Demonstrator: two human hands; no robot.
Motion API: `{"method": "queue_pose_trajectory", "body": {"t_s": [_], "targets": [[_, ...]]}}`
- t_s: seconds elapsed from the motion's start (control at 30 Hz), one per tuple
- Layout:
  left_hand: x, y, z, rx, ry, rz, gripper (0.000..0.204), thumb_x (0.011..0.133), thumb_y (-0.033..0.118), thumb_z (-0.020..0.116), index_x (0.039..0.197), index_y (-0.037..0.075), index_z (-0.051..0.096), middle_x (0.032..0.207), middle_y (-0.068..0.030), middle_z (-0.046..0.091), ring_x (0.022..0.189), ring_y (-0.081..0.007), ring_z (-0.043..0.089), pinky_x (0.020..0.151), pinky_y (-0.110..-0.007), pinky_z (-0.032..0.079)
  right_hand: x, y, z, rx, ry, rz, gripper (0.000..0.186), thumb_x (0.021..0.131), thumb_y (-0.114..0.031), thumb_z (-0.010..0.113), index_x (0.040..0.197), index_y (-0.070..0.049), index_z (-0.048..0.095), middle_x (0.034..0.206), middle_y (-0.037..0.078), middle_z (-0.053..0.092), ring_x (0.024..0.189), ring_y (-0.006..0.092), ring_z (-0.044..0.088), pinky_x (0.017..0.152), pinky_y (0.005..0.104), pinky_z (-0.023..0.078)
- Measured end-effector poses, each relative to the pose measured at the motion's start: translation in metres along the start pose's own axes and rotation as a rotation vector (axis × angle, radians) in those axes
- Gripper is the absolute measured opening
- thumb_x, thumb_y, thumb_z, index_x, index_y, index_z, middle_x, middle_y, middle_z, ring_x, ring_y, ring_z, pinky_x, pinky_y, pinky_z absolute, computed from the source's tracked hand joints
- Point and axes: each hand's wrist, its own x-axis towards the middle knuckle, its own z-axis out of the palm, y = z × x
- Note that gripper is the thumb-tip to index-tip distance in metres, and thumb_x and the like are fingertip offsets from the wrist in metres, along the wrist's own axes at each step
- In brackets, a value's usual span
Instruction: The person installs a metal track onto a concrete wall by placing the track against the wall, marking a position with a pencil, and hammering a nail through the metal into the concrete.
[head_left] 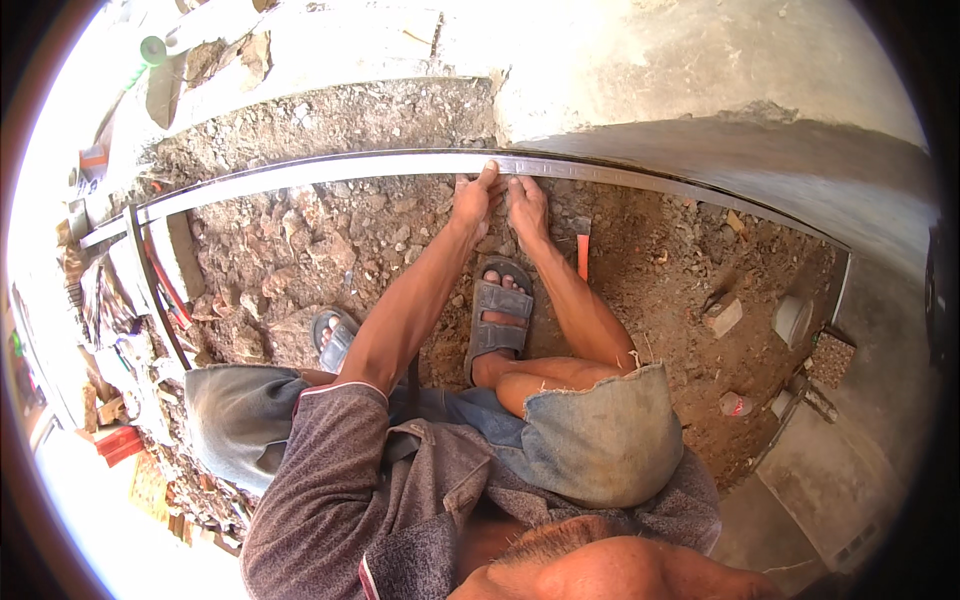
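Observation:
A long, pale metal bar (360, 172) with a slotted right part spans the dug-out ground in front of me. My left hand (472, 206) is closed on its near edge near the middle, the thumb pressed on the bar's face. Close beside it, my right hand (528, 212) has its fingers curled against the same edge, their tips partly hidden. Just right of that hand, a tool with an orange handle (583, 257) stands in the soil; its kind is unclear.
A concrete wall (680, 150) runs along the far right. Stones and rubble (310, 240) cover the soil on the left. A dark curved strip (155, 290) crosses the bar's left end. On the right lie a brick piece (723, 315), a pale container (792, 320) and a cup (735, 404).

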Motion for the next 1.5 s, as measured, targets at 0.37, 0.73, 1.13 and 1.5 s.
{"method": "queue_pose_trajectory", "body": {"t_s": [0.37, 0.73, 1.13, 1.5], "targets": [[0.000, -0.002, 0.002, -0.052, -0.002, 0.034, 0.046, 0.095, 0.023, 0.051, 0.124, -0.002, 0.024, 0.115, -0.0243, 0.053, 0.104, -0.0331, 0.057, 0.089, -0.044, 0.047, -0.010, -0.010, 0.015, 0.126, 0.061, -0.055, 0.028, 0.096, -0.025, 0.043, 0.102, -0.003, 0.059, 0.079, 0.007, 0.054, 0.072, 0.0166, 0.048, 0.065, 0.0320, 0.040], [-0.009, 0.004, 0.005, 0.091, 0.074, 0.014, 0.043, 0.094, 0.028, 0.053, 0.118, -0.004, 0.037, 0.109, -0.0253, 0.056, 0.098, -0.0321, 0.060, 0.084, -0.044, 0.050, -0.010, -0.012, 0.005, 0.385, -0.046, 0.177, 0.023, 0.097, -0.024, 0.044, 0.100, -0.005, 0.057, 0.068, -0.003, 0.045, 0.055, 0.0065, 0.038, 0.047, 0.0239, 0.031], [-0.014, 0.034, -0.003, 1.762, 0.026, 1.042, 0.031, 0.078, 0.011, 0.060, 0.109, 0.012, 0.055, 0.107, -0.0079, 0.056, 0.107, -0.0267, 0.050, 0.096, -0.043, 0.034, -0.010, -0.009, 0.007, 0.401, -0.017, 0.178, 0.024, 0.095, -0.021, 0.047, 0.106, -0.003, 0.059, 0.075, 0.002, 0.054, 0.063, 0.0102, 0.047, 0.054, 0.0264, 0.040], [-0.001, 0.034, -0.001, 1.843, 0.050, 0.973, 0.032, 0.077, 0.009, 0.059, 0.108, 0.013, 0.057, 0.102, -0.0079, 0.053, 0.103, -0.0261, 0.049, 0.090, -0.042, 0.034, -0.013, -0.018, 0.007, 0.446, -0.058, 0.207, 0.016, 0.097, -0.021, 0.044, 0.100, -0.009, 0.054, 0.063, -0.005, 0.040, 0.048, 0.0046, 0.032, 0.041, 0.0206, 0.026]]}}
